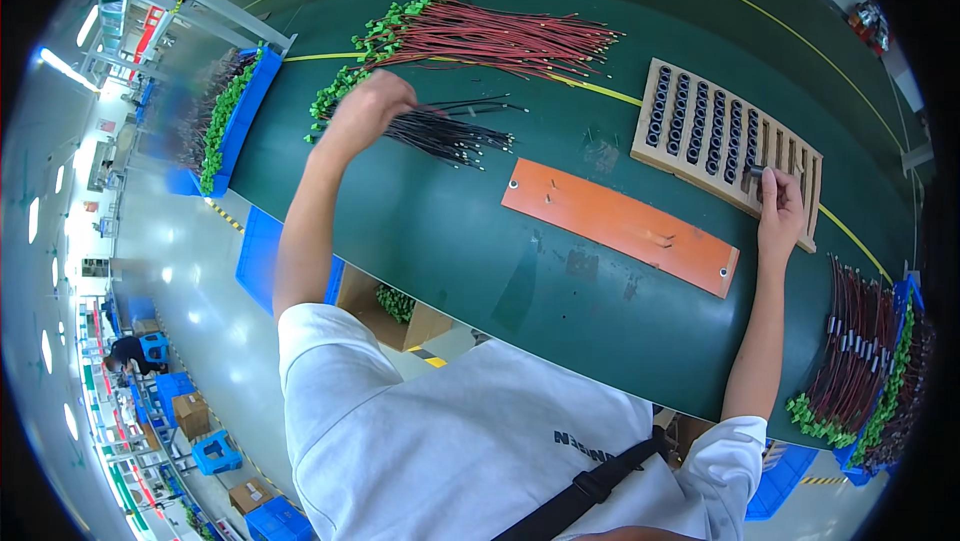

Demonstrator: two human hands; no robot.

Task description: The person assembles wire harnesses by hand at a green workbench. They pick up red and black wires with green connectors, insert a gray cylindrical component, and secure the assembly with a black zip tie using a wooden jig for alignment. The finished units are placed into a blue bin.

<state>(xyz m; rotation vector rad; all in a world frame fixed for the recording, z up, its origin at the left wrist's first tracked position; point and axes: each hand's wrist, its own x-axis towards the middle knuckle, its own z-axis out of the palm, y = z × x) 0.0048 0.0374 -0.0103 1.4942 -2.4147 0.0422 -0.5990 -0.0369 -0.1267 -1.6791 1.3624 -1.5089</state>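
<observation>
My left hand (372, 109) is slightly blurred, its fingers curled down over the green-connector end of a pile of black wires (445, 136); what they grip is hidden. Behind it lies a larger bundle of red wires (500, 36) with green connectors. On the right, my right hand (782, 206) pinches a small black cylindrical part (754, 171) at the near edge of a wooden rack (700, 174). Rows of black round parts (714, 131) fill the rack's left slots. Between the hands lies an orange board (610, 224) with upright pins and a screw near each end.
Blue bins of wires with green connectors stand at the left (245, 121) and right (905, 311) ends of the green table (430, 231). More red wires (850, 341) lie by the right bin. Below the near edge is a cardboard box (425, 326).
</observation>
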